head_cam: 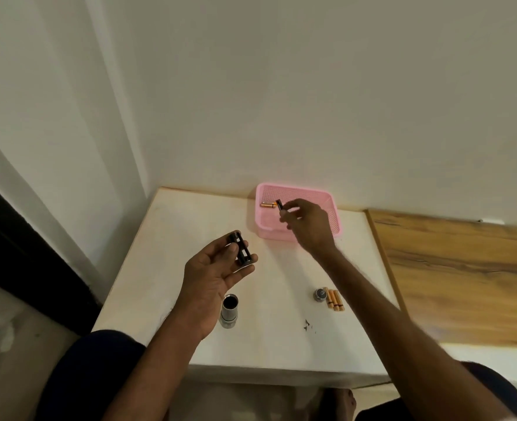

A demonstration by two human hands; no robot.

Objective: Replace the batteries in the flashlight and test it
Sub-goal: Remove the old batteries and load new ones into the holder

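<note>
Hands busy — left hand (211,275) holds one battery holder (242,249), right hand (309,223) pinches one battery (280,205) — three batteries (334,300) lie loose.

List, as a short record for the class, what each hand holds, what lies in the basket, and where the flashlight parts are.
left hand: holds the black battery holder
right hand: pinches a small battery over the pink basket
in basket: orange battery
flashlight body: open, on the white table near the left wrist
end cap: on the table, beside a row of orange batteries
stage: holder out of the flashlight, its visible slots apparently empty
</note>
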